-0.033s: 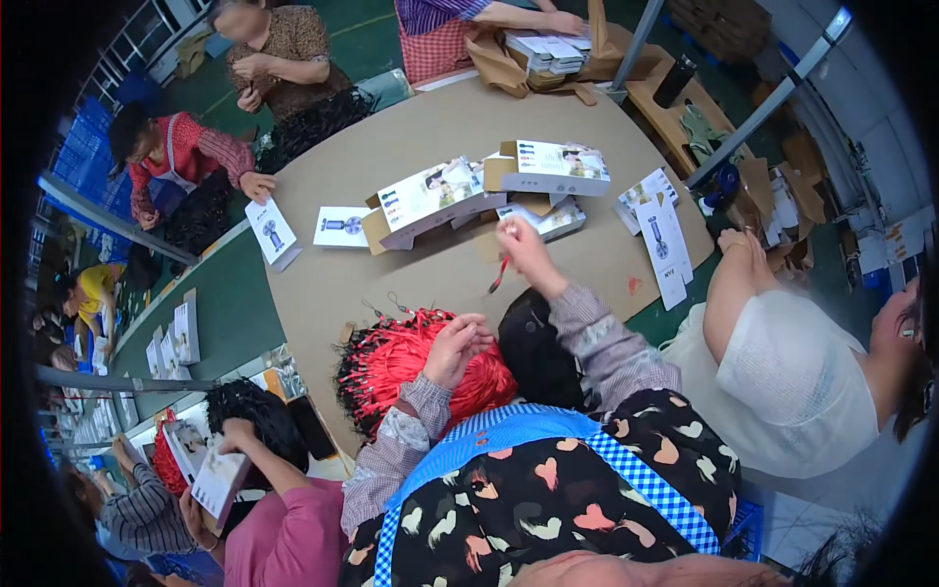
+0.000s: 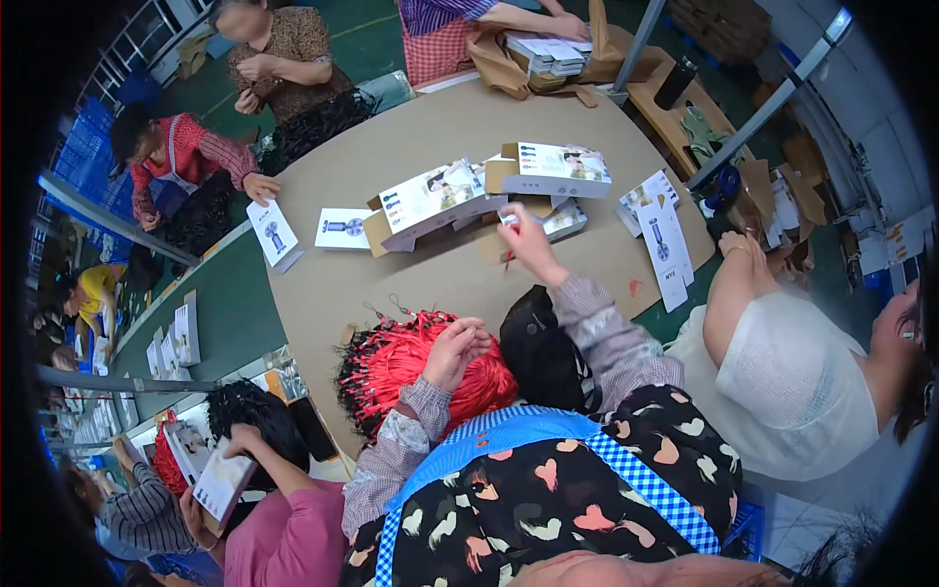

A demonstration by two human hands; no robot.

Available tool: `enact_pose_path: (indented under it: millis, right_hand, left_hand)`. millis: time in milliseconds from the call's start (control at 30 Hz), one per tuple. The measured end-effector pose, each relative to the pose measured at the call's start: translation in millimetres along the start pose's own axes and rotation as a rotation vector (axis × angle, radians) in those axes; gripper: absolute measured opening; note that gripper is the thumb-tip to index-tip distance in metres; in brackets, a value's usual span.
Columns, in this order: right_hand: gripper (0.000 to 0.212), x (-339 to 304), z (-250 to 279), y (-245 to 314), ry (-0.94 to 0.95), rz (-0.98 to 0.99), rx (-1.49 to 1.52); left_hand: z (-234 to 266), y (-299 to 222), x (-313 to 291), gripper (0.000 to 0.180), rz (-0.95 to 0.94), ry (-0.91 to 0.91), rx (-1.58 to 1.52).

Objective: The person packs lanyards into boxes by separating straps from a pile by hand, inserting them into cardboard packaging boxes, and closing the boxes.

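My right hand [image 2: 528,241] is closed near the open end of the white fan boxes. A short bit of red wrist strap [image 2: 508,256] shows below its fingers; most of the strap is hidden. My left hand [image 2: 456,354] hovers at the right part of a big pile of red wrist straps [image 2: 416,364] with black ends and thin loops. Its fingers are curled together, and whatever they may hold is hidden. Ahead of the right hand lies a smaller white box [image 2: 564,221], partly beneath a long open carton [image 2: 562,171]. Another open carton [image 2: 430,203] lies to its left.
A black bag [image 2: 533,347] sits between my forearms. Flat fan boxes [image 2: 665,249] lie at the right table edge, another box [image 2: 342,227] at the left. A co-worker's hand [image 2: 261,188] touches a box [image 2: 275,238]. A person in white [image 2: 782,382] sits on my right.
My right hand has shifted slightly forward and toward the small box. The red strap that dangled below it now shows less. My left hand has hardly moved.
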State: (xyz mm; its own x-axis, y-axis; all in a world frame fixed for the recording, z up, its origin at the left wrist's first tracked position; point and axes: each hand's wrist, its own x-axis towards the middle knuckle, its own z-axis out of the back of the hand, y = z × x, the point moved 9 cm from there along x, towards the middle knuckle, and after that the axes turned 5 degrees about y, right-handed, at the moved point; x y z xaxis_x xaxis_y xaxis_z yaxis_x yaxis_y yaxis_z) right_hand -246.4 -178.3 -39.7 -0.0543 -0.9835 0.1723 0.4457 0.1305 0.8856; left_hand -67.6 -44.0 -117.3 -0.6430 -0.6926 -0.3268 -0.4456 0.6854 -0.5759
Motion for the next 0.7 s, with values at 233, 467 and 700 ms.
enact_pose_path:
  millis: [233,467,700]
  right_hand:
    - [0.027,84.0,10.4,-32.9,0.158,0.163,-1.06]
    - [0.008,73.0,51.3,21.9,-0.028,0.163,-1.078]
    - [0.014,-18.3,52.9,135.4,-0.182,0.231,-0.359]
  left_hand:
    - [20.0,12.8,-4.5,0.018,0.021,-0.03,-0.005]
    - [39.3,-2.4,-6.4,0.019,-0.102,-0.209,0.204]
    - [-29.0,-79.0,-26.8,0.081,-0.661,-0.561,1.414]
